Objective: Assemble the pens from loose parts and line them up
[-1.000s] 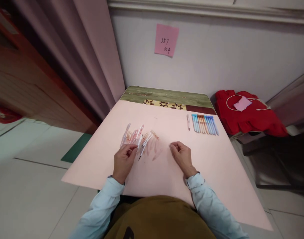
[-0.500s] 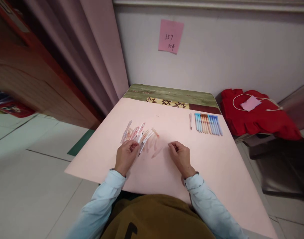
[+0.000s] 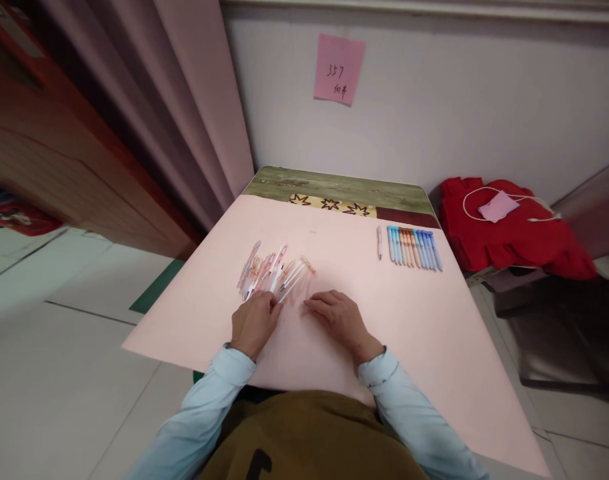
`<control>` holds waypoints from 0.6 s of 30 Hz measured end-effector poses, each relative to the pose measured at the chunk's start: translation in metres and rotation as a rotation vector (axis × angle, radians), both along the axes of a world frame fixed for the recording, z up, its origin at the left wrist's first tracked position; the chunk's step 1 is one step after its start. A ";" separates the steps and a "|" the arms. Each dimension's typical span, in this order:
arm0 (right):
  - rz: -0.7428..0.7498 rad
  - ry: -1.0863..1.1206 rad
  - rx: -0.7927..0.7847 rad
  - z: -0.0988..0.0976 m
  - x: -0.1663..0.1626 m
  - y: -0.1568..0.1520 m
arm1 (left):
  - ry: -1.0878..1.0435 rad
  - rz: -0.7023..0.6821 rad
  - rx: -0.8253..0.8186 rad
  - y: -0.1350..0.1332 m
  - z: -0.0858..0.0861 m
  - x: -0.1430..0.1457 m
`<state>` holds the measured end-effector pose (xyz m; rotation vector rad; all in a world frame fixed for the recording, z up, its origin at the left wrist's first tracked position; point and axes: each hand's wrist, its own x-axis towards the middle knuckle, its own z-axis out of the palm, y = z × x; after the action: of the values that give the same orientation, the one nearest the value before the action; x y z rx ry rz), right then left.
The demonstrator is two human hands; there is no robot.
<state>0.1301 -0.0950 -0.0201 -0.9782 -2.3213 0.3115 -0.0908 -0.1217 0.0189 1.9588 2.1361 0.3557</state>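
A loose pile of pens [image 3: 264, 270], mostly clear, pink and white, lies left of centre on the pink-covered table. My left hand [image 3: 255, 321] is at the near end of this pile with its fingers drawn together. What its fingertips hold, if anything, is hidden. To the right of the pile, my right hand [image 3: 337, 319] reaches leftward, palm down, its fingers stretched out low over the table. Some pale pens lie just beyond its fingertips. Farther back on the right, several pens [image 3: 414, 248] in blue, brown and peach lie side by side. One pale pink pen [image 3: 379, 243] lies left of that row.
Pink paper [image 3: 434, 347] covers most of the table, leaving a green patterned strip [image 3: 334, 183] at the back. A red cloth [image 3: 519, 233] with a white cable and pink notes lies to the right. A curtain [image 3: 199, 100] hangs at left, and a pink note [image 3: 339, 69] is on the wall.
My right hand has moved left to the edge of the pile, and its fingers have straightened. My left hand has shifted slightly down. The view has turned a little.
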 end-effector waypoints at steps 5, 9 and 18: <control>-0.005 -0.031 -0.013 0.004 -0.001 -0.001 | -0.269 -0.091 0.090 -0.003 0.008 -0.001; -0.098 0.220 -0.111 0.008 0.002 -0.002 | -0.848 -0.013 0.025 0.002 0.019 0.012; -0.247 1.254 -0.794 0.011 0.004 -0.003 | -1.719 0.240 -0.188 0.038 0.031 0.059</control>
<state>0.1344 -0.0975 -0.0092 -0.9457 -0.8947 1.3393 -0.0317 -0.0842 0.0494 0.5684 1.0491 1.2039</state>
